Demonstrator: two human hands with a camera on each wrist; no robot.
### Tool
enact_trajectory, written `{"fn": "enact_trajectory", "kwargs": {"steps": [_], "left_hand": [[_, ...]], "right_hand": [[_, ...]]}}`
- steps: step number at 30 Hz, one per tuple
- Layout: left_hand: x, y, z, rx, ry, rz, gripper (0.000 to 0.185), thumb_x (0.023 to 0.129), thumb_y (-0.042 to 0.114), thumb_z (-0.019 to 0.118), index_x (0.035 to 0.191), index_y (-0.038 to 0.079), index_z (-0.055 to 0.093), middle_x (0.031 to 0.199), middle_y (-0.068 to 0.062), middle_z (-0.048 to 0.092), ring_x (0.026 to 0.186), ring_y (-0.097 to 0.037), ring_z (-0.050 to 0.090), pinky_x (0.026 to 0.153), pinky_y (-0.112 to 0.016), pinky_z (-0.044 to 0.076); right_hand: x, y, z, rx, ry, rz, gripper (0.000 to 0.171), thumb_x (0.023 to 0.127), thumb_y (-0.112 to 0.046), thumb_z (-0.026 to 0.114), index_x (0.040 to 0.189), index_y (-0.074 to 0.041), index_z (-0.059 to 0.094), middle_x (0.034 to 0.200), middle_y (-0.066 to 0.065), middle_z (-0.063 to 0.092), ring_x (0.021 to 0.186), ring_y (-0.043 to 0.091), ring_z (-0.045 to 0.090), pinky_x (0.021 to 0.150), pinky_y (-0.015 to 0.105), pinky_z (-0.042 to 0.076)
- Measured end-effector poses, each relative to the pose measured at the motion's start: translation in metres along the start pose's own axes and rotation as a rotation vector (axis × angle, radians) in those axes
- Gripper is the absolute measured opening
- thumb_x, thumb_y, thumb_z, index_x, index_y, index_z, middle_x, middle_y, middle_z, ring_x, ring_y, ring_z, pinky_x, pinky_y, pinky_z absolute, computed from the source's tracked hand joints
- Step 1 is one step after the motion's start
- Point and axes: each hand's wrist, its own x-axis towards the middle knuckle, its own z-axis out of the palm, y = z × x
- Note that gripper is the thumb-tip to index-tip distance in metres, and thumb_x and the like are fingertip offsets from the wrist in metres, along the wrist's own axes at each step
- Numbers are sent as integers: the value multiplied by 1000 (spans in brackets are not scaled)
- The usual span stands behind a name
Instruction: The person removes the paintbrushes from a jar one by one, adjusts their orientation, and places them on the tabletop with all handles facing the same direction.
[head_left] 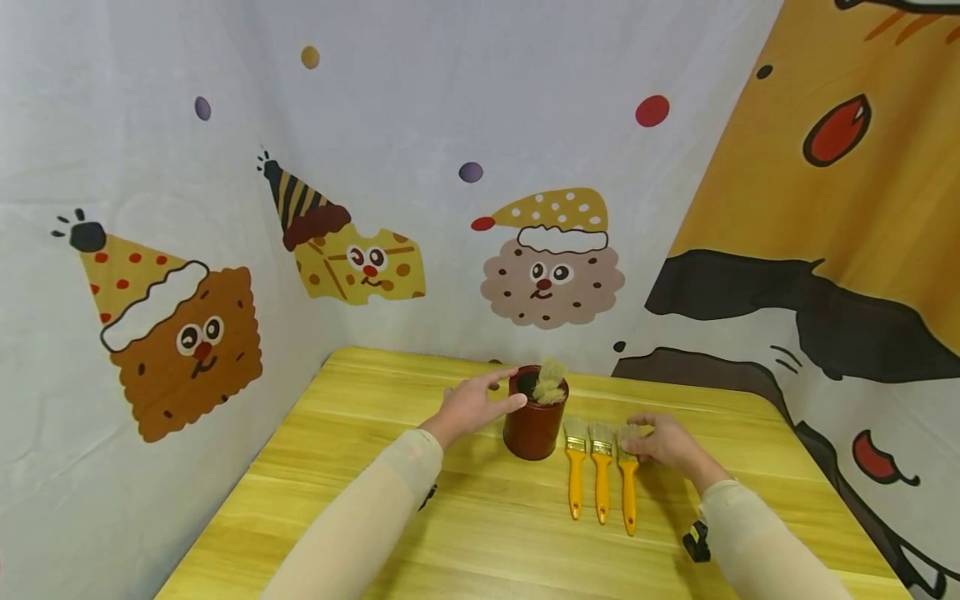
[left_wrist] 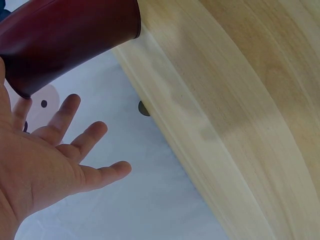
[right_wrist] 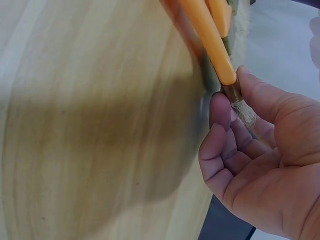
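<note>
A dark red cylindrical cup [head_left: 531, 433] stands upright toward the back of the table, tan bristles [head_left: 551, 387] poking out of its top. My left hand [head_left: 474, 407] is beside it, thumb and fingers spread at the rim; in the left wrist view the hand [left_wrist: 47, 160] has its fingers extended by the cup [left_wrist: 75, 42]. To the cup's right, several flat paintbrushes with yellow-orange handles lie in a row, bristles to the back. My right hand [head_left: 663, 442] pinches the rightmost paintbrush [head_left: 628, 500] near its bristles. Up close, thumb and fingertips meet at the ferrule [right_wrist: 232, 91].
The left paintbrush [head_left: 575, 483] and the middle paintbrush [head_left: 602, 487] lie close beside the pinched one. A printed cloth [head_left: 420, 108] hangs behind the wood-grain table [head_left: 480, 542]. A small black device [head_left: 696, 542] shows by the right wrist.
</note>
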Motion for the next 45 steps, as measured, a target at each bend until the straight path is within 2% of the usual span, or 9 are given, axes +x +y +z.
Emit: {"fn": "enact_trajectory", "kwargs": {"steps": [5, 14, 34, 45], "left_hand": [[0, 0, 1, -4, -1, 3, 67, 87, 75, 51, 148, 50, 37, 144, -4, 56, 130, -31, 55, 106, -74, 24], [1, -1, 1, -4, 0, -5, 66, 86, 76, 51, 147, 54, 35, 144, -2, 56, 130, -30, 55, 106, -72, 26], [1, 0, 1, -7, 0, -11, 67, 87, 75, 51, 148, 51, 37, 145, -4, 56, 129, -32, 56, 105, -71, 27], [1, 0, 1, 17, -4, -12, 67, 86, 77, 50, 147, 54, 36, 145, -3, 56, 128, -26, 57, 106, -68, 29]], "right_hand": [[-1, 6, 0, -56, 16, -10, 64, 91, -26, 73, 143, 3, 47, 105, 12, 71, 84, 16, 67, 75, 36, 56], [0, 12, 0, -112, 16, -17, 62, 91, -32, 73, 140, 0, 52, 120, 23, 63, 94, 21, 63, 76, 35, 54], [3, 16, 0, -145, 2, -23, 62, 91, -36, 71, 139, -1, 53, 123, 23, 62, 97, 22, 62, 80, 39, 54], [6, 19, 2, -141, 6, -19, 62, 91, -36, 71, 140, -3, 53, 126, 23, 61, 100, 24, 62, 83, 40, 54]]}}
